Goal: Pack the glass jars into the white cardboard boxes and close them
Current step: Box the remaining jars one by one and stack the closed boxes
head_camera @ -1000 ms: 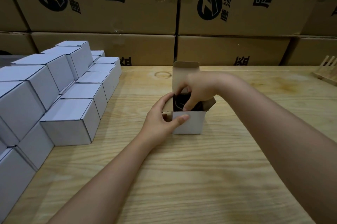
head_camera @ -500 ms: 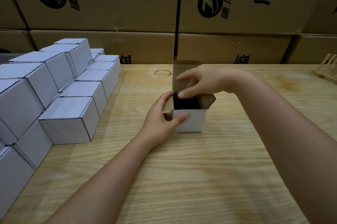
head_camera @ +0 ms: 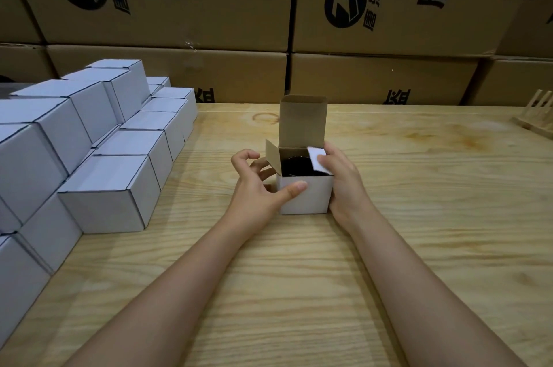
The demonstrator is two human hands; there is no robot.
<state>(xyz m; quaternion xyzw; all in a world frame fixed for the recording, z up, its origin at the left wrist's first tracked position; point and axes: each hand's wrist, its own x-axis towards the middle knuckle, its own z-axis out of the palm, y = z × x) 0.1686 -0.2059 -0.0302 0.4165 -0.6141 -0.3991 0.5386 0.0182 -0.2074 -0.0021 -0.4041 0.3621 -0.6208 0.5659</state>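
Note:
A small white cardboard box (head_camera: 311,200) stands open in the middle of the wooden table (head_camera: 434,217). Its brown lid flap (head_camera: 302,121) points straight up. Inside sits a glass jar with a black top (head_camera: 294,167), partly hidden by the walls. My left hand (head_camera: 254,190) holds the box's left front corner, thumb on the front face, fingers by the raised left side flap (head_camera: 272,154). My right hand (head_camera: 344,184) wraps the right side, and its thumb presses the right side flap (head_camera: 318,161) inward over the jar.
Several shut white boxes (head_camera: 113,187) are stacked in steps along the table's left side. Large brown printed cartons (head_camera: 179,7) form a wall behind the table. A wooden rack (head_camera: 535,115) sits at the far right edge.
My right hand left the jar inside the box, lifted out, and came down on the box's right side, folding the right flap inward. My left hand's fingers shifted towards the left flap.

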